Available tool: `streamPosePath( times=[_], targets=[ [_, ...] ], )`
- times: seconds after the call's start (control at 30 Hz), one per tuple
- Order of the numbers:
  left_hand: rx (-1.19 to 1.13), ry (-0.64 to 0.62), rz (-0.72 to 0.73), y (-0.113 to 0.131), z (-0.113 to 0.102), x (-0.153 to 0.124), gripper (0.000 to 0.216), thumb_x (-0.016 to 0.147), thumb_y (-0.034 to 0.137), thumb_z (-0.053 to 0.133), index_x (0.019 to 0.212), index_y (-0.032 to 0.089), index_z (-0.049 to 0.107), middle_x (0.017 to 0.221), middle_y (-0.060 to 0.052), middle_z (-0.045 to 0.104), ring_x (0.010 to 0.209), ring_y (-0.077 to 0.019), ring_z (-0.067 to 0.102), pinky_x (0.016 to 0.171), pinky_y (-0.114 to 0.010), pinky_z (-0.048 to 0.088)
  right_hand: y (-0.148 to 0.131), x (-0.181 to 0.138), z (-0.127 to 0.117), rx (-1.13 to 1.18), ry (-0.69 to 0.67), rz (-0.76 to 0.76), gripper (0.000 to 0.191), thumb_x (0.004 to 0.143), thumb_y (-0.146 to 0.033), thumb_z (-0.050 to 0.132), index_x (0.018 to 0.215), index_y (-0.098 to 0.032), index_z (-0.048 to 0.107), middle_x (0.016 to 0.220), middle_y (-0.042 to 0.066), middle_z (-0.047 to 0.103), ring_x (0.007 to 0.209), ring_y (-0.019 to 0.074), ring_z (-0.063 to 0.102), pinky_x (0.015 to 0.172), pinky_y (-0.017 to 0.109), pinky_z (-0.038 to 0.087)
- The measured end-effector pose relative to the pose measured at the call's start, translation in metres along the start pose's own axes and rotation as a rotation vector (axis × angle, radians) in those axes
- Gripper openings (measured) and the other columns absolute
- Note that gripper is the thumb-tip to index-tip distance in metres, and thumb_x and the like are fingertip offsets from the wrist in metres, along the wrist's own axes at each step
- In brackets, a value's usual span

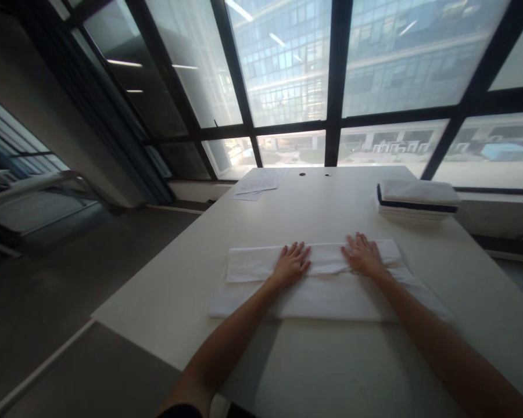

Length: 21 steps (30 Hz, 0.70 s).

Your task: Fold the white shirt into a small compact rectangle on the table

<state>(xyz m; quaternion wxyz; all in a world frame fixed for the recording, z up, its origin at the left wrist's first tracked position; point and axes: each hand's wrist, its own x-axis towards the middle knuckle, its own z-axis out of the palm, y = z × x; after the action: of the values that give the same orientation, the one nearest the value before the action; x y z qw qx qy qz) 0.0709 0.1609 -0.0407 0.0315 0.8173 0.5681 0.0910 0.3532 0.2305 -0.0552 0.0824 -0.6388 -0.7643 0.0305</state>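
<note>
A white cloth (326,299) lies spread on the table in front of me, its far part folded over into a narrower band. My left hand (291,265) rests flat on that folded band, left of its middle, with the fingers apart. Further right, my right hand (362,255) presses on the same band, fingers spread and the tips near its far edge. Small wrinkles show in the cloth between the hands and beside the right one. Neither hand grips anything.
The white table (165,290) runs up to large windows. A stack of folded cloths (418,200), white with one dark layer, stands at the back right. Sheets of paper (257,184) lie at the back left, near two small holes in the tabletop.
</note>
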Motion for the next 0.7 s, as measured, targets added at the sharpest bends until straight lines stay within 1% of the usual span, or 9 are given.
streamPosePath(
  times=[0.07, 0.13, 0.27, 0.33, 0.4, 0.47, 0.57, 0.63, 0.7],
  targets=[
    [0.017, -0.009, -0.052, -0.018, -0.007, -0.012, 0.058, 0.106, 0.050, 0.034, 0.161, 0.028, 0.033, 0.168, -0.009, 0.026, 0.156, -0.0322, 0.020, 0.124, -0.058, 0.020, 0.008, -0.001, 0.004, -0.023, 0.022, -0.015, 0.065, 0.104, -0.051, 0.030, 0.157, -0.014, 0.039, 0.165, 0.022, 0.029, 0.154, 0.0330, 0.024, 0.119, 0.059, 0.022],
    [0.040, -0.007, -0.096, -0.042, -0.019, -0.034, 0.058, 0.106, 0.049, 0.035, 0.161, 0.027, 0.033, 0.168, -0.010, 0.026, 0.156, -0.0333, 0.019, 0.122, -0.060, 0.022, 0.010, -0.003, 0.005, -0.037, 0.043, -0.031, 0.063, 0.104, -0.050, 0.030, 0.156, -0.015, 0.040, 0.164, 0.021, 0.032, 0.153, 0.0326, 0.026, 0.119, 0.059, 0.023],
    [0.035, -0.023, 0.020, -0.095, -0.046, -0.097, 0.064, 0.103, 0.053, 0.047, 0.160, 0.031, 0.032, 0.165, -0.009, 0.032, 0.155, -0.0297, 0.022, 0.124, -0.054, 0.023, 0.004, -0.005, 0.004, -0.030, 0.073, -0.029, 0.060, 0.104, -0.045, 0.034, 0.155, -0.015, 0.043, 0.163, 0.021, 0.034, 0.152, 0.0329, 0.028, 0.118, 0.061, 0.024],
    [0.038, -0.016, 0.022, -0.119, -0.058, -0.127, 0.068, 0.098, 0.057, 0.054, 0.159, 0.030, 0.036, 0.163, -0.010, 0.037, 0.154, -0.0297, 0.027, 0.123, -0.054, 0.025, 0.003, -0.005, 0.002, -0.001, 0.108, -0.044, 0.058, 0.103, -0.042, 0.037, 0.153, -0.013, 0.045, 0.162, 0.022, 0.036, 0.151, 0.0339, 0.029, 0.117, 0.062, 0.026],
    [0.027, 0.006, 0.023, -0.137, -0.067, -0.150, 0.068, 0.096, 0.054, 0.060, 0.156, 0.028, 0.041, 0.160, -0.011, 0.042, 0.152, -0.0293, 0.032, 0.122, -0.054, 0.028, 0.004, -0.006, -0.002, 0.070, 0.154, -0.129, 0.053, 0.102, -0.036, 0.041, 0.148, -0.013, 0.051, 0.157, 0.022, 0.044, 0.149, 0.0336, 0.034, 0.116, 0.061, 0.030],
    [0.005, 0.053, 0.047, -0.147, -0.073, -0.164, 0.062, 0.096, 0.047, 0.064, 0.152, 0.027, 0.048, 0.156, -0.011, 0.049, 0.149, -0.0281, 0.039, 0.121, -0.053, 0.034, 0.006, -0.009, -0.008, 0.193, 0.168, -0.318, 0.046, 0.099, -0.034, 0.049, 0.140, -0.016, 0.060, 0.147, 0.019, 0.056, 0.143, 0.0315, 0.044, 0.115, 0.055, 0.035],
    [-0.029, 0.120, 0.129, -0.148, -0.078, -0.169, 0.046, 0.098, 0.033, 0.062, 0.143, 0.028, 0.059, 0.147, -0.009, 0.059, 0.142, -0.0247, 0.049, 0.116, -0.048, 0.045, 0.008, -0.021, -0.021, 0.369, 0.091, -0.642, 0.034, 0.094, -0.038, 0.063, 0.124, -0.025, 0.072, 0.132, 0.013, 0.066, 0.128, 0.0281, 0.057, 0.109, 0.046, 0.043],
    [-0.039, 0.142, 0.179, -0.145, -0.081, -0.167, 0.039, 0.100, 0.026, 0.057, 0.138, 0.029, 0.063, 0.142, -0.007, 0.063, 0.137, -0.0227, 0.054, 0.112, -0.045, 0.050, 0.007, -0.031, -0.029, 0.408, 0.042, -0.747, 0.028, 0.091, -0.039, 0.070, 0.116, -0.027, 0.075, 0.123, 0.010, 0.068, 0.119, 0.0260, 0.060, 0.105, 0.043, 0.046],
    [-0.047, 0.155, 0.207, -0.142, -0.082, -0.164, 0.036, 0.100, 0.023, 0.054, 0.134, 0.029, 0.067, 0.137, -0.006, 0.067, 0.133, -0.0221, 0.059, 0.110, -0.044, 0.052, 0.003, -0.039, -0.034, 0.401, 0.035, -0.774, 0.021, 0.090, -0.035, 0.071, 0.108, -0.026, 0.077, 0.113, 0.009, 0.069, 0.111, 0.0237, 0.062, 0.101, 0.040, 0.046]
  ],
)
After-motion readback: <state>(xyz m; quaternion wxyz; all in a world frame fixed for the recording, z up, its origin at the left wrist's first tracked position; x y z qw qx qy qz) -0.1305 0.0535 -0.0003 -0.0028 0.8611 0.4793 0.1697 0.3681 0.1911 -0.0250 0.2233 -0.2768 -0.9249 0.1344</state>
